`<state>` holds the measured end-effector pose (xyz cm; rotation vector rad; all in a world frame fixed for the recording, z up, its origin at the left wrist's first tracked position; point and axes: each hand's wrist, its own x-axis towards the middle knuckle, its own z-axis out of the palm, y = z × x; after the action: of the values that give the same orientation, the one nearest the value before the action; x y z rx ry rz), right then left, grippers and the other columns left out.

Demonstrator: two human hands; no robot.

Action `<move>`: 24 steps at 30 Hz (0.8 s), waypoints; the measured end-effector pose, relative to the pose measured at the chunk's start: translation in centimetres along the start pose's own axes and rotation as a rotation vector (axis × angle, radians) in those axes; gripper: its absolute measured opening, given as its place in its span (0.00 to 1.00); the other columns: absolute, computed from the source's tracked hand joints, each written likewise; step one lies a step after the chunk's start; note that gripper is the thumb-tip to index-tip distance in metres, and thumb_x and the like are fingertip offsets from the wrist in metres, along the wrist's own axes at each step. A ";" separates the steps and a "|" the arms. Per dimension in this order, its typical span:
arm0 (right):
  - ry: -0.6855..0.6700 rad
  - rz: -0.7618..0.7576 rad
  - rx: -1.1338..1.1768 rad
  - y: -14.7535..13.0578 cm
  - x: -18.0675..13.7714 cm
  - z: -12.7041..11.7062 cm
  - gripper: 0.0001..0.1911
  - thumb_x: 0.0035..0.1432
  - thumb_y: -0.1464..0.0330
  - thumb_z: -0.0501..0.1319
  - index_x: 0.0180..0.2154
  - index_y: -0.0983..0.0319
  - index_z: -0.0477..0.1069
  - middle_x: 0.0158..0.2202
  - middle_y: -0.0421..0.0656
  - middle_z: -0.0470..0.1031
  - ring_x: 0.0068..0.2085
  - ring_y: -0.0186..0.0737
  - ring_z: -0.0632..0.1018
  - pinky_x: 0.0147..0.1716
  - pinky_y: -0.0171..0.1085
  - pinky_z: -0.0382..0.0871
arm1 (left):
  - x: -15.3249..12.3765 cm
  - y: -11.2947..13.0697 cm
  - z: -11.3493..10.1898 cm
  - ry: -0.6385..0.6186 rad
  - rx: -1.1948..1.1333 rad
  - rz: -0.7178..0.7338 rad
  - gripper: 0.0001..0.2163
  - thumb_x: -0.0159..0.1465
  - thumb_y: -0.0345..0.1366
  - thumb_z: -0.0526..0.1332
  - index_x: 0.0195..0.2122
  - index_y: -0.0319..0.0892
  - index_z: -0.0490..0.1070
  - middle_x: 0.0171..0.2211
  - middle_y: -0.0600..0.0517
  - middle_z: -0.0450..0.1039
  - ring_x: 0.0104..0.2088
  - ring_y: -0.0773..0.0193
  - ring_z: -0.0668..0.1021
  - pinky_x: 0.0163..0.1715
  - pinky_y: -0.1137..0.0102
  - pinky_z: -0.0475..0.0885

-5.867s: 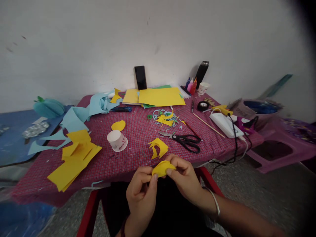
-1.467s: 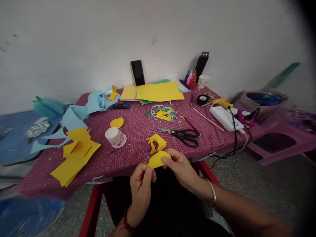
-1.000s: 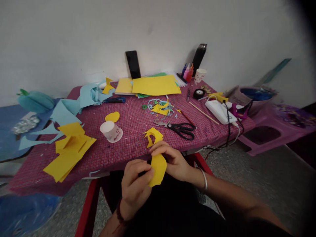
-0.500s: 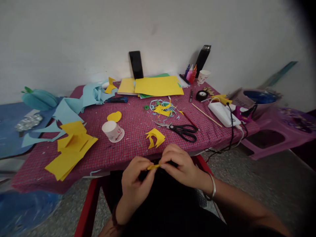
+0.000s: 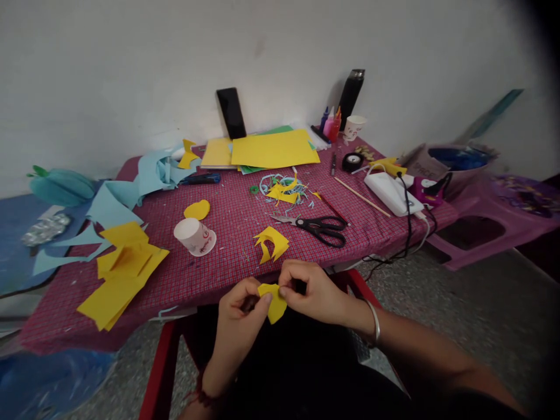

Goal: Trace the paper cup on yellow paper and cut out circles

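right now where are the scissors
In the head view, the scissors lie on the table just right of centre, beyond the right hand, with the curved yellow scrap nearer and to their left.

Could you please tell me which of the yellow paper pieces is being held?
The small yellow piece pinched by the left hand and right hand, in front of the table; the others, including the notched scrap just beyond, lie unheld.

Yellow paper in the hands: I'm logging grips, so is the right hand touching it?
Touching. The head view shows the right hand pinching the yellow paper at its edge.
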<state>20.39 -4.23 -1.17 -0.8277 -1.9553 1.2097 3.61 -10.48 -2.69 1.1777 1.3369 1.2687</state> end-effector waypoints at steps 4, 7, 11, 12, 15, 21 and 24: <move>0.028 -0.172 -0.060 -0.3 -0.1 -0.3 0.07 0.51 0.77 0.58 0.25 0.62 0.64 0.25 0.37 0.65 0.28 0.32 0.67 0.29 0.33 0.60 | 0.1 -0.1 -0.4 -0.164 -0.118 0.028 0.04 0.56 0.34 0.67 0.30 0.41 0.73 0.27 0.55 0.68 0.29 0.69 0.70 0.29 0.76 0.64; -0.015 -0.012 0.089 -0.4 0.1 -0.5 0.06 0.52 0.76 0.57 0.25 0.62 0.63 0.24 0.36 0.64 0.26 0.31 0.66 0.26 0.31 0.59 | 0.2 -1.5 -0.6 -0.291 -0.447 -0.095 0.11 0.51 0.38 0.71 0.35 0.43 0.74 0.31 0.54 0.71 0.32 0.67 0.72 0.32 0.74 0.67; -0.059 0.166 0.185 -0.6 0.3 -0.3 0.05 0.52 0.74 0.57 0.25 0.62 0.63 0.23 0.35 0.62 0.24 0.30 0.64 0.24 0.31 0.58 | 0.5 -2.4 -0.3 -0.250 -0.476 -0.161 0.11 0.52 0.37 0.71 0.35 0.44 0.76 0.31 0.54 0.73 0.31 0.68 0.73 0.33 0.74 0.68; -0.060 0.182 0.181 -0.7 0.5 -0.2 0.05 0.52 0.74 0.57 0.25 0.62 0.63 0.23 0.35 0.62 0.24 0.30 0.64 0.24 0.31 0.58 | 0.7 -2.1 -0.3 -0.219 -0.410 -0.161 0.09 0.53 0.37 0.70 0.35 0.44 0.76 0.30 0.54 0.74 0.30 0.68 0.73 0.33 0.75 0.68; -0.076 0.177 0.126 -1.5 1.6 -0.3 0.05 0.52 0.74 0.57 0.25 0.62 0.64 0.23 0.36 0.64 0.25 0.31 0.65 0.24 0.31 0.58 | 1.1 -0.1 -0.8 -0.114 -0.164 -0.081 0.04 0.56 0.34 0.67 0.26 0.40 0.74 0.24 0.55 0.71 0.26 0.70 0.70 0.28 0.76 0.65; -0.232 0.037 0.008 -2.5 9.6 -1.4 0.05 0.60 0.70 0.56 0.35 0.61 0.70 0.31 0.39 0.73 0.32 0.34 0.72 0.31 0.32 0.64 | 2.3 2.6 -5.4 0.201 0.011 0.185 0.05 0.58 0.30 0.65 0.25 0.41 0.74 0.26 0.54 0.71 0.27 0.70 0.72 0.27 0.76 0.66; -0.250 0.024 -0.226 -1.0 16.6 -0.8 0.05 0.60 0.71 0.56 0.36 0.62 0.71 0.31 0.39 0.74 0.31 0.33 0.73 0.30 0.31 0.64 | 3.3 2.7 -8.4 0.474 -0.118 0.167 0.02 0.59 0.29 0.64 0.31 0.43 0.75 0.32 0.54 0.73 0.28 0.70 0.74 0.27 0.76 0.70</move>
<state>11.54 8.99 3.59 -0.8472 -2.3235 1.1671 -5.03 -8.14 0.34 0.9539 1.4932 1.8024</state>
